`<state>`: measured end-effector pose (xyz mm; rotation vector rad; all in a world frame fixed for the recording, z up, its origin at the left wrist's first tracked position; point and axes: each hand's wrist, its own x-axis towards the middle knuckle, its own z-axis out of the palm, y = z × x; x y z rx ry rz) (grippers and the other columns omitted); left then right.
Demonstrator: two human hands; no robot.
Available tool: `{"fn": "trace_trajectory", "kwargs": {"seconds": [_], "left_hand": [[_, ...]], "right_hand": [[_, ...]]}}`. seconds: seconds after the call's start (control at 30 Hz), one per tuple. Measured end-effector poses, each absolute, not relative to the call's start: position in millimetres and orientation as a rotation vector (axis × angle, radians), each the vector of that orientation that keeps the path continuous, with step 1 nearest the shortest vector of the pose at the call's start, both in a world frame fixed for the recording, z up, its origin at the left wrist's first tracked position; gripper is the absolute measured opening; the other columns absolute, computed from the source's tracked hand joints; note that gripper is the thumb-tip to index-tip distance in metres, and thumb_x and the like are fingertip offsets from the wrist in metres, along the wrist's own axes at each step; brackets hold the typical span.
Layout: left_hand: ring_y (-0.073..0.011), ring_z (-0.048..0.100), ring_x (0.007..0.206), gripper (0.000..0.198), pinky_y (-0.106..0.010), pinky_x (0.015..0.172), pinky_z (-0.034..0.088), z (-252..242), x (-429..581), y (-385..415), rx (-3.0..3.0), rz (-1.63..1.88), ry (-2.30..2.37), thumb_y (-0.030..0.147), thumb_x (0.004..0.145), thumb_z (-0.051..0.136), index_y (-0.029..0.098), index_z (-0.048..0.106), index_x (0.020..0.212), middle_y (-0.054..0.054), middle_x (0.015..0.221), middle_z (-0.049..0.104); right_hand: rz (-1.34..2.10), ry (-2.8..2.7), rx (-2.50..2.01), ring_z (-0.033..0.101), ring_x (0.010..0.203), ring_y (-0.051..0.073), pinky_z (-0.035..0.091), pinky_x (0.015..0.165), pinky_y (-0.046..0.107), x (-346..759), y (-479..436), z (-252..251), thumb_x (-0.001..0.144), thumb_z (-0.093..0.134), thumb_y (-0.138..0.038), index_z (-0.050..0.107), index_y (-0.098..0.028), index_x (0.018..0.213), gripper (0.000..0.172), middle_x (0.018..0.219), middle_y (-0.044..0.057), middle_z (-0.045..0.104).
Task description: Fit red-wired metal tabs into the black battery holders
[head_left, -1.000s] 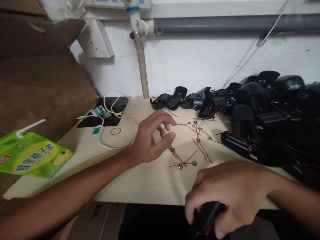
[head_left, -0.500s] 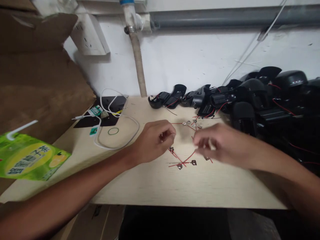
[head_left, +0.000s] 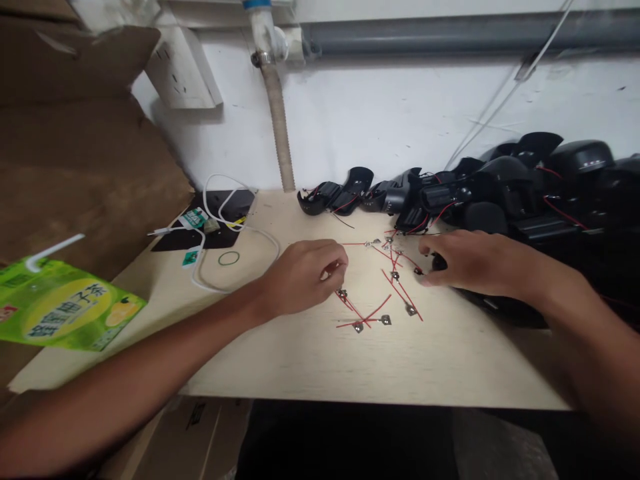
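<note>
From here, I see my left hand [head_left: 310,277] with its fingers curled together; I can't tell if they pinch anything. My right hand [head_left: 477,263] has its fingers apart, right by the black cases [head_left: 505,180]. Red wires [head_left: 367,321] lie crossed on the table [head_left: 280,360], so pulling one could tangle others. The drink box [head_left: 75,307] could spill if my arm bumps it; its inside is hidden.

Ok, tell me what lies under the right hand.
Under the right hand, something black shows between thumb and fingers; a small tab with a red wire lies near its fingertips. Whatever the palm and fingers cover is hidden.
</note>
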<state>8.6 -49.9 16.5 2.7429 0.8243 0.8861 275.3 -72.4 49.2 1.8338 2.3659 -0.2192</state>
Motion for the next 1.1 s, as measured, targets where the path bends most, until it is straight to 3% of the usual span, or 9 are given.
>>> {"fn": "trace_trajectory", "kwargs": {"seconds": [0.1,0.33,0.53,0.7,0.9,1.1], "left_hand": [[-0.0064,0.047,0.052,0.013,-0.018,0.051,0.036,13,4,-43,2.764,0.894,0.787,0.01,0.081,0.048,0.015,0.059,0.074,0.003,0.061,0.057],[-0.0062,0.045,0.05,0.014,-0.018,0.052,0.036,13,-5,-25,2.778,0.952,0.796,0.011,0.082,0.049,0.016,0.058,0.073,0.004,0.059,0.056],[-0.0063,0.045,0.049,0.016,-0.018,0.05,0.036,18,-10,-24,2.832,0.898,0.773,0.013,0.086,0.046,0.016,0.059,0.078,0.003,0.06,0.056],[-0.0057,0.045,0.048,0.015,-0.018,0.049,0.036,17,-7,-27,2.822,0.89,0.746,0.012,0.085,0.047,0.016,0.059,0.077,0.003,0.061,0.058],[-0.0055,0.047,0.049,0.015,-0.017,0.049,0.037,10,-2,-28,2.771,0.848,0.743,0.011,0.083,0.048,0.016,0.06,0.075,0.003,0.06,0.059],[-0.0056,0.047,0.048,0.014,-0.017,0.048,0.036,6,8,-27,2.756,0.843,0.769,0.013,0.079,0.051,0.016,0.062,0.072,0.004,0.057,0.058]], "right_hand": [[-0.135,2.467,1.823,0.062,0.09,0.034,0.04,0.066,0.039,262,-72,44,0.084,0.051,-0.045,0.059,-0.02,0.112,0.039,0.099,0.013,0.067],[-0.196,2.586,1.821,0.062,0.099,0.037,0.046,0.074,0.044,247,-70,34,0.077,0.061,-0.052,0.057,-0.019,0.122,0.056,0.11,0.014,0.066],[-0.628,2.73,1.51,0.048,0.124,0.036,0.045,0.094,0.044,270,-72,41,0.067,0.073,-0.038,0.05,-0.024,0.133,0.072,0.137,0.011,0.051],[-0.723,2.758,1.568,0.055,0.114,0.033,0.046,0.093,0.045,278,-62,37,0.072,0.066,-0.03,0.053,-0.023,0.13,0.06,0.128,0.011,0.056],[-0.379,2.837,1.644,0.058,0.108,0.033,0.047,0.089,0.045,266,-49,29,0.08,0.06,-0.034,0.044,-0.019,0.135,0.059,0.122,0.013,0.058],[-0.126,2.892,1.776,0.056,0.113,0.035,0.046,0.092,0.048,265,-46,24,0.082,0.059,-0.04,0.048,-0.016,0.131,0.055,0.125,0.016,0.057]]}}
